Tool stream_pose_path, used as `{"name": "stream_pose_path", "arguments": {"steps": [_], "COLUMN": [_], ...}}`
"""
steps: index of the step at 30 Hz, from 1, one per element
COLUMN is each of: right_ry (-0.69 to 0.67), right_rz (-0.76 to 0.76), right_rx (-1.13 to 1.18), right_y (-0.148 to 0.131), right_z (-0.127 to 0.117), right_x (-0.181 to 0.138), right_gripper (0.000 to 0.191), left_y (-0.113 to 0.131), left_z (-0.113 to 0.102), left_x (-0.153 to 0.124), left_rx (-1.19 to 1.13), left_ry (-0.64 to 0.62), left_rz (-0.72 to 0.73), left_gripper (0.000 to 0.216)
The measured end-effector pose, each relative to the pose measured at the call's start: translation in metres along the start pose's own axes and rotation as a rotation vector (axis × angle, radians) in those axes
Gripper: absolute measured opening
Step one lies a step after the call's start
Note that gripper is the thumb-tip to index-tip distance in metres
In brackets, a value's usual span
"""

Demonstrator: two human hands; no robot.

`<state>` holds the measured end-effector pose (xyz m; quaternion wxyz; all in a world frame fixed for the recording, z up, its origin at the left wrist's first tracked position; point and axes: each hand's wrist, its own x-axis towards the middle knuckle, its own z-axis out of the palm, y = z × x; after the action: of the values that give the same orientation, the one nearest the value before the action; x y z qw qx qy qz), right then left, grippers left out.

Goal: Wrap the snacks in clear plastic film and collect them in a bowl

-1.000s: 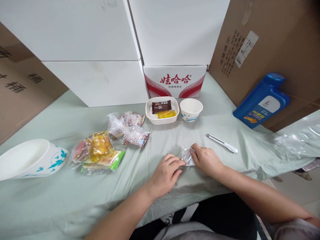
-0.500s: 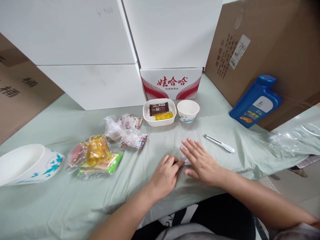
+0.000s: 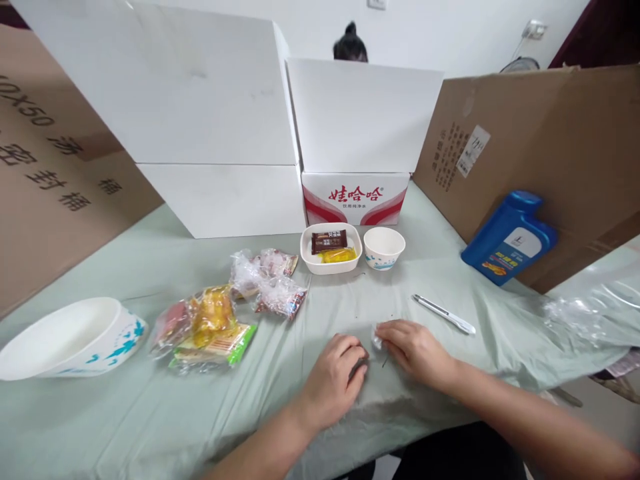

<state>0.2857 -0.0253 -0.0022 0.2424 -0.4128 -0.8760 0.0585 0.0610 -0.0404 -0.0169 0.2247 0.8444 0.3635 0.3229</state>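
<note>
My left hand (image 3: 336,379) rests low over the near part of the table, its fingers curled. Something small and dark shows between thumb and fingers, mostly hidden. Just to the right, my right hand (image 3: 419,352) has its fingers bent and together, at a crumpled bit of clear plastic (image 3: 377,338). Beyond the hands stands a white tray (image 3: 330,268) with a dark brown wrapped bar (image 3: 329,241) and a yellow packet (image 3: 338,256) inside. A white paper bowl (image 3: 385,248) is beside the tray. A box cutter or pen-like tool (image 3: 444,315) lies right of my right hand.
Several clear-wrapped snack packets (image 3: 213,320) lie left of centre, by a large paper bucket (image 3: 120,343) tipped at the far left. White boxes (image 3: 220,200) and cardboard cartons (image 3: 515,140) wall the table. A blue bottle (image 3: 510,237) leans at right. A person's head shows behind.
The view has tilted up. My right hand, which was spread flat, has its fingers drawn together at the plastic. The left hand has parted slightly from it, showing a dark thing.
</note>
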Motion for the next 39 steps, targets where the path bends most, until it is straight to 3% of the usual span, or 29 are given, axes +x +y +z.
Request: {"name": "stream_pose_path", "arguments": {"steps": [4, 6, 8, 9, 11, 13, 15, 18, 21, 23, 26, 28, 31, 35, 39], "right_ry": [0.297, 0.305, 0.062, -0.156, -0.38, -0.513, -0.561, -0.445, -0.233, -0.176, -0.215, -0.257, -0.26, -0.178, -0.131], "right_rz": [0.044, 0.132, 0.309, 0.392, 0.442, 0.456, 0.475, 0.492, 0.431, 0.304, -0.089, -0.127, -0.058, -0.039, -0.027], "right_rx": [-0.111, -0.266, -0.402, -0.431, -0.412, -0.376, -0.368, -0.417, -0.445, -0.37, -0.049, -0.031, -0.01, 0.022, 0.067], "right_y": [0.034, 0.05, 0.065, 0.071, 0.08, 0.086, 0.088, 0.075, 0.038, 0.005, -0.037, -0.054, -0.06, -0.041, -0.007], "right_z": [-0.046, -0.065, -0.071, -0.07, -0.061, -0.052, -0.049, -0.056, -0.051, -0.031, 0.019, 0.052, 0.078, 0.061, 0.019], "right_x": [0.063, 0.107, 0.148, 0.165, 0.189, 0.202, 0.209, 0.215, 0.213, 0.204, 0.185, 0.175, 0.169, 0.151, 0.098], "right_gripper": [0.028, 0.031, 0.036, 0.037, 0.029, 0.019, 0.014, 0.02, 0.035, 0.036, 0.034, 0.057, 0.061, 0.052, 0.052], "left_y": [-0.001, -0.002, -0.004, -0.005, -0.007, -0.008, -0.01, -0.01, -0.007, -0.004, 0.001, 0.002, 0.003, 0.001, -0.005], "left_z": [0.001, 0.001, 0.0, 0.0, 0.0, 0.001, 0.002, 0.003, 0.001, -0.003, -0.008, -0.011, -0.014, -0.015, -0.012], "left_x": [0.0, 0.001, 0.002, 0.003, 0.003, 0.003, 0.002, 0.001, 0.001, 0.0, -0.002, -0.003, -0.003, -0.001, 0.001], "left_rx": [-0.012, -0.017, -0.026, -0.033, -0.049, -0.061, -0.068, -0.075, -0.112, -0.14, -0.147, -0.139, -0.133, -0.121, -0.031], "left_ry": [-0.031, -0.051, -0.069, -0.073, -0.069, -0.061, -0.055, -0.035, 0.033, 0.136, 0.317, 0.38, 0.407, 0.477, 0.54], "left_rz": [-0.001, -0.013, -0.02, -0.018, -0.001, 0.017, 0.023, 0.034, 0.069, 0.107, 0.206, 0.259, 0.264, 0.188, 0.014], "left_gripper": [0.016, 0.015, 0.013, 0.013, 0.012, 0.013, 0.012, 0.011, 0.012, 0.014, 0.016, 0.017, 0.017, 0.015, 0.012]}}
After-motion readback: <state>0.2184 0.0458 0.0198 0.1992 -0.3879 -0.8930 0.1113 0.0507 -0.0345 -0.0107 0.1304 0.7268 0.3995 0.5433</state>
